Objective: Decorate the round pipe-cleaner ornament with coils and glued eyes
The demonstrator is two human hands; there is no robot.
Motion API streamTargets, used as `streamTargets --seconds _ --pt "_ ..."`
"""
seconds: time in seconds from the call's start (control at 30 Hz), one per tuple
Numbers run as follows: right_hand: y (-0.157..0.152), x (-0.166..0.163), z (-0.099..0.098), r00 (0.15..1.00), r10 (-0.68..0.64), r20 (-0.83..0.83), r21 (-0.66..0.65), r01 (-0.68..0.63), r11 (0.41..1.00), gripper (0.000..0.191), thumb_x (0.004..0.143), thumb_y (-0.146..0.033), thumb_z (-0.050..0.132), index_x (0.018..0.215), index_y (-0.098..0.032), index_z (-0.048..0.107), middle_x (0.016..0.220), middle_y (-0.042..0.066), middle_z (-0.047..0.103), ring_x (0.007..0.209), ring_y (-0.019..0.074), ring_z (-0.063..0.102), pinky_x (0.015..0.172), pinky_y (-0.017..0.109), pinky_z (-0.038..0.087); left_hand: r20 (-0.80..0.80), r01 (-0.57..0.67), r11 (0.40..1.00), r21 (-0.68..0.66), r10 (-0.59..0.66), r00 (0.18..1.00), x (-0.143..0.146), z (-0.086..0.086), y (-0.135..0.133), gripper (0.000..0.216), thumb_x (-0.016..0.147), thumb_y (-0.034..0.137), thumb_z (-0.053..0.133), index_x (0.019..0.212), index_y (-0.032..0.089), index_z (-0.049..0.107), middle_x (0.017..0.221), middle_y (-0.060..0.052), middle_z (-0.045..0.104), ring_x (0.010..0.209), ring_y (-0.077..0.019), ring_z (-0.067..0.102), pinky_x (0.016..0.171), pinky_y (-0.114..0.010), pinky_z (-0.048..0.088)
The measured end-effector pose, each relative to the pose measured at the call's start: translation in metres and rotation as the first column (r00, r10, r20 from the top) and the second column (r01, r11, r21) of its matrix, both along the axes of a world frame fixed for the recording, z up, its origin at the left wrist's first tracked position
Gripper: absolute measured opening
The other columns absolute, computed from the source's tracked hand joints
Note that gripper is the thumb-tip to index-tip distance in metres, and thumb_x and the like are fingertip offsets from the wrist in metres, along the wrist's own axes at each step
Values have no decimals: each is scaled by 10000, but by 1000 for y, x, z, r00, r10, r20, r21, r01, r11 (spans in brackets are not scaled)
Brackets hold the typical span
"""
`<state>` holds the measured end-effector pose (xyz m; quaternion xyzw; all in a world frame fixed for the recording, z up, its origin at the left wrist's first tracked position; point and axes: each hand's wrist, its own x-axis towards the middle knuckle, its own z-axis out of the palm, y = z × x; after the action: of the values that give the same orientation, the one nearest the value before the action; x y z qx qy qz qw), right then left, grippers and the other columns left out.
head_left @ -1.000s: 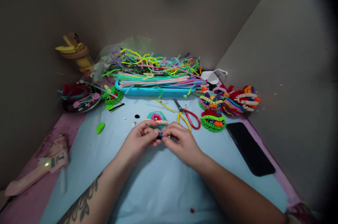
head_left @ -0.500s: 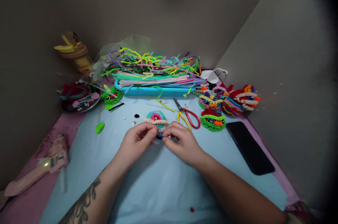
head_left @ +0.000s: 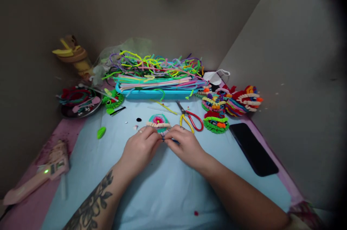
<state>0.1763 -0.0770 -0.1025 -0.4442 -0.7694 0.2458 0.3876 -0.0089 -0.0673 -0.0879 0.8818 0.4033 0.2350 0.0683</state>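
Note:
Both my hands meet at the middle of the blue cloth, fingertips pinched almost together. Between them shows a bit of a dark blue piece (head_left: 163, 138), which looks like pipe cleaner; most of it is hidden by fingers. My left hand (head_left: 141, 144) is closed on one end, its back turned up. My right hand (head_left: 185, 146) pinches the other side. Just beyond the fingertips lies a round pipe-cleaner piece (head_left: 158, 120) with turquoise, pink and cream coils. Scissors (head_left: 190, 118) with red and yellow handles lie open to its right.
A blue tray (head_left: 159, 94) heaped with pipe cleaners stands at the back. Finished pipe-cleaner pieces (head_left: 217, 123) and a phone (head_left: 253, 149) lie right. At left are a pink glue gun (head_left: 38, 183), a metal bowl (head_left: 81, 113) and a green scrap (head_left: 101, 132).
My left hand has rolled over, so its back faces up more and its thumb is tucked out of sight. The blue piece is more covered by the fingers. The view has shifted slightly.

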Motion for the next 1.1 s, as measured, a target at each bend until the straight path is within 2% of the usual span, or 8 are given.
streamTargets --seconds 0.1,0.2,0.3,0.37,0.47,0.67,0.97,1.1 --pt "0 -1 1 994 -44 -100 -92 35 995 127 797 -108 607 797 -209 685 798 29 660 766 156 628 692 276 498 48 -48 999 -20 49 998 3 0 -2 159 893 195 487 869 185 643 857 -61 650 788 -188 605 699 -287 475" --pt "0 -5 1 964 -125 -234 -274 58 960 88 765 -137 624 771 -200 685 737 16 660 666 142 632 598 259 500 175 -80 993 -90 95 980 5 0 -3 135 886 204 505 840 185 630 848 -57 622 787 -178 600 682 -270 471" --pt "-1 -10 1 873 -239 -426 -532 -28 846 51 737 -220 641 769 -182 655 656 -11 643 544 124 627 510 241 501 311 -94 976 -198 153 938 8 1 -5 114 882 203 520 839 191 625 846 -41 596 776 -157 584 677 -250 458" --pt "0 -13 2 808 -295 -511 -617 -105 780 97 712 -258 664 755 -177 634 616 -27 636 521 119 628 503 236 509 380 -106 959 -264 204 902 10 1 -6 118 880 209 529 818 187 627 823 -32 583 749 -148 565 659 -243 445" --pt "0 -15 7 750 -326 -575 -627 -148 765 136 679 -275 700 718 -173 619 584 -38 632 522 108 625 522 226 515 453 -103 926 -362 272 849 12 3 -7 146 871 228 543 763 177 627 780 -26 569 723 -144 547 610 -235 424" --pt "0 -15 7 711 -316 -629 -614 -205 762 192 676 -315 728 723 -161 624 551 -33 638 481 93 597 498 206 496 519 -42 861 -507 344 782 15 6 -6 172 845 262 564 710 180 631 758 -24 566 721 -150 550 572 -229 420" --pt "-4 -26 1 638 -394 -662 -585 -110 804 182 689 -315 715 697 -173 601 572 -28 624 516 106 611 521 222 514 568 -115 856 -503 429 703 26 3 -11 158 829 246 585 695 179 637 738 -13 548 702 -139 536 558 -217 410" --pt "-6 -34 -2 557 -402 -726 -537 -96 838 147 709 -290 691 725 -181 592 602 -39 607 520 89 589 534 213 505 617 -188 871 -453 459 639 35 0 -17 171 835 219 584 675 176 624 704 1 542 684 -125 523 592 -210 413"
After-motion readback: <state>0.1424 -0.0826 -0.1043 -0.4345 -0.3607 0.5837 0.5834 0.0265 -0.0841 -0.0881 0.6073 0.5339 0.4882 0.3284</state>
